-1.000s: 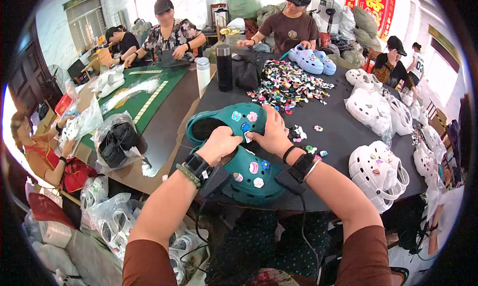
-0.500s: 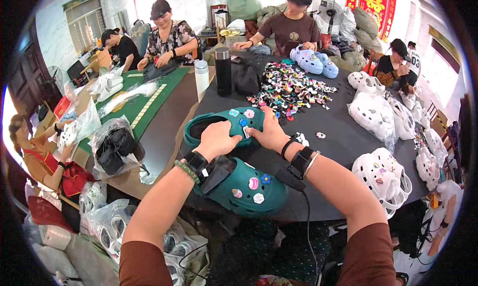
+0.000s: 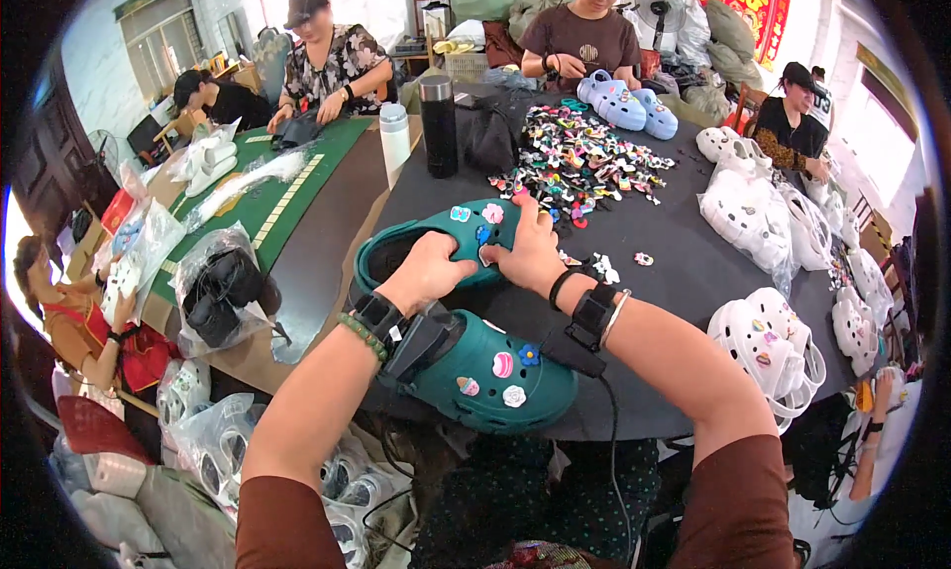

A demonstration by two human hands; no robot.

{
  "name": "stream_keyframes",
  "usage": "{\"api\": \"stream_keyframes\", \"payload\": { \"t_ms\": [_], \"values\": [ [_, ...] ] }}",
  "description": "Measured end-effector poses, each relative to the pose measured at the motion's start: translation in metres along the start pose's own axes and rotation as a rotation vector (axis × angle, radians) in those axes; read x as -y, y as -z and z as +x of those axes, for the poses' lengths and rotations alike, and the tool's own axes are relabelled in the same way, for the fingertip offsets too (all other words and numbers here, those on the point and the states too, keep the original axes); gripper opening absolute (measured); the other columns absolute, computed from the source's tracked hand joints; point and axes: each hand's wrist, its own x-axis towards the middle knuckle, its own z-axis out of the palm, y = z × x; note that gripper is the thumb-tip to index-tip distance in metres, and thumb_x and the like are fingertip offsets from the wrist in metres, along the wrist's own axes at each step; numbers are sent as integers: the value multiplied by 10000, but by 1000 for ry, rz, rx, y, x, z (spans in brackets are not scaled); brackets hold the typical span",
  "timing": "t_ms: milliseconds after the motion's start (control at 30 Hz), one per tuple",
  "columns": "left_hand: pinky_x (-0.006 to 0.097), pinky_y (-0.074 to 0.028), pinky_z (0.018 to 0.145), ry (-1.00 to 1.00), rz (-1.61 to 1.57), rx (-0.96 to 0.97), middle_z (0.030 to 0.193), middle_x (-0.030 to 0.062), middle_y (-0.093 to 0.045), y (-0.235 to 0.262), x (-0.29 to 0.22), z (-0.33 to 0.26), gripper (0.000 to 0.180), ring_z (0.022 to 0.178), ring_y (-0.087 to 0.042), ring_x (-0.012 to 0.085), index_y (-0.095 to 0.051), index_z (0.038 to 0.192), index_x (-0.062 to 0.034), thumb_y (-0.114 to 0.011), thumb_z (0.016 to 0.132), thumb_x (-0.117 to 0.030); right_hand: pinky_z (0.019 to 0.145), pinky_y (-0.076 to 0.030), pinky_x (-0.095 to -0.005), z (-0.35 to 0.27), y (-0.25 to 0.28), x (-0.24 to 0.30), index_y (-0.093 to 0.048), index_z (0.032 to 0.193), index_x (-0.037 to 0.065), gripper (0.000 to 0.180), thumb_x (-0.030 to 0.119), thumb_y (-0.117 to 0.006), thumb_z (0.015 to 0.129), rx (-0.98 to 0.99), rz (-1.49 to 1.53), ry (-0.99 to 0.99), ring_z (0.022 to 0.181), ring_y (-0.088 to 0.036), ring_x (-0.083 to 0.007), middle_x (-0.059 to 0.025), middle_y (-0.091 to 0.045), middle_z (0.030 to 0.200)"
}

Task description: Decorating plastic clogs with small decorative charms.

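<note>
The dark surface (image 3: 674,262) carries everything here, from the heaps of white clogs (image 3: 763,222) along its right side down to the loose charm pile (image 3: 575,163) at its middle. Nearest the person lie two teal clogs: the near clog (image 3: 485,376) sits at the surface's front edge, below and between the two forearms, with several small charms already on its upper; the far clog (image 3: 436,242) lies just beyond it, toe pointing toward the charm pile, and both hands are on it. The left hand (image 3: 431,272) curls over the far clog's upper near the foot opening, fingers bent and closed against the strap side, so the clog sits under and partly behind that hand. The right hand (image 3: 530,252) rests on the toe end, fingers drawn together and pressing at the upper beside a pink charm (image 3: 493,213) and a blue charm (image 3: 461,214); whether a charm is pinched in its fingertips cannot be told. A black flask (image 3: 439,125) and a white bottle (image 3: 395,143) stand beyond the far clog, well apart from both hands. A few stray charms (image 3: 604,269) lie just right of the right wrist.
</note>
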Motion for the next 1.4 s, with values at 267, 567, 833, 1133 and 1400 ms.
{"api": "stream_keyframes", "payload": {
  "t_ms": [267, 567, 833, 1133, 1400],
  "values": [
    [360, -489, 802, 50, -45, -107, 952, 162, -691, -12, -19, 1, 483, 870, -645, 261, -672, 1024, 6, -784, 770, -390, 981, -434, -469, 20, 16, -43, -320, 1338, 54, 944, 383, -856, 635, -28, 20, 258, 1165, -485, -444, -286, -474, 1227],
    [318, -499, 699, 4, -238, -146, 857, 88, -703, -12, -4, 2, 311, 740, -647, 166, -688, 928, 25, -797, 742, -198, 1019, -421, -441, 26, 15, -32, -322, 1381, 46, 1091, 485, -884, 555, 140, 83, 167, 1202, -484, -429, -302, -460, 1281],
    [299, -472, 647, 84, -265, -154, 791, 47, -670, -14, -10, 0, 263, 693, -598, 122, -678, 858, 29, -793, 739, -176, 985, -445, -432, 20, 24, -23, -350, 1350, 56, 1092, 468, -899, 499, 159, 178, 109, 1153, -503, -422, -293, -449, 1257],
    [287, -469, 685, 11, -295, -113, 820, 20, -664, -13, -9, 3, 198, 734, -593, 106, -668, 883, 20, -736, 730, -84, 949, -452, -480, 8, 17, -6, -350, 1306, 71, 980, 365, -884, 539, 22, 42, 14, 1113, -504, -462, -295, -462, 1175],
    [294, -485, 744, -115, -253, -139, 878, 41, -686, -14, -2, 1, 216, 788, -617, 129, -662, 948, 16, -708, 752, -61, 958, -441, -507, -2, 22, 10, -344, 1275, 103, 958, 356, -894, 532, 57, 23, -45, 1115, -498, -471, -271, -458, 1190]
  ]
}}
